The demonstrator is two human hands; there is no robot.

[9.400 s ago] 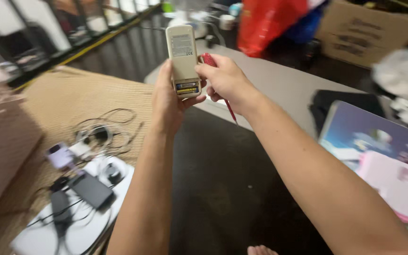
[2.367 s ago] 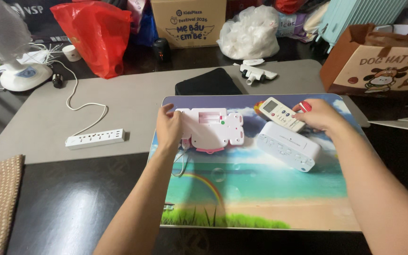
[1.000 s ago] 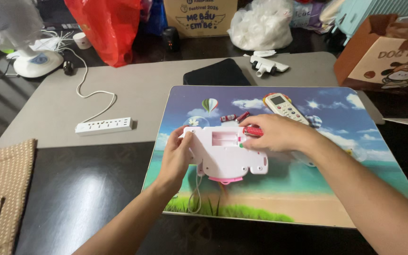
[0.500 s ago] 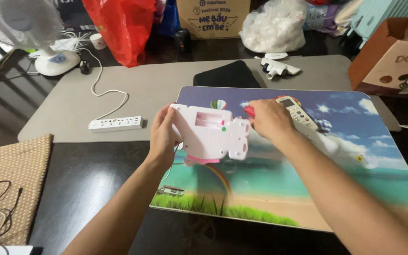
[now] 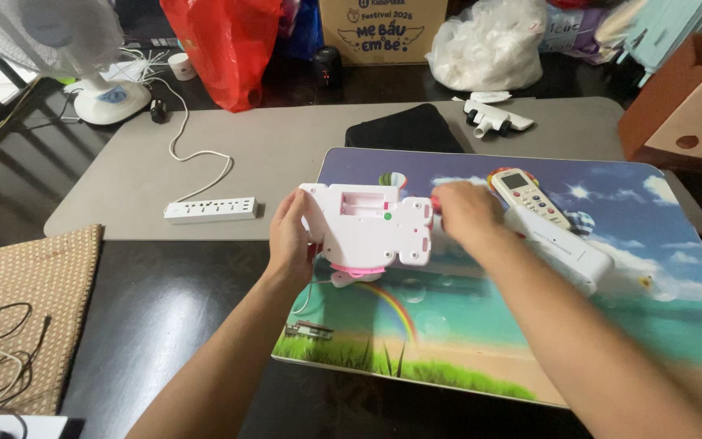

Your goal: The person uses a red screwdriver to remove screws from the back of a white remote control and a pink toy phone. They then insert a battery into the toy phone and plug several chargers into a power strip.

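My left hand grips the white-and-pink toy by its left edge, lifted over the picture mat; my right hand pinches its right side, nearer the remote than before.

- The white and pink toy between the left hand and the right hand looks like smooth moulded plastic with a slight sheen.
- The picture mat under both hands is printed and smooth, faintly glossy.
- The remote control just beyond the right hand is hard white plastic; the long white casing beside that forearm is matt plastic.
- The grey pad beyond the left hand looks soft and matt.
- The power strip left of the left hand is smooth white plastic.
- The woven mat far left is coarse, rough fibre.
- The dark surface beneath is polished and reflective.
- The red bag far beyond is shiny, crinkled plastic.
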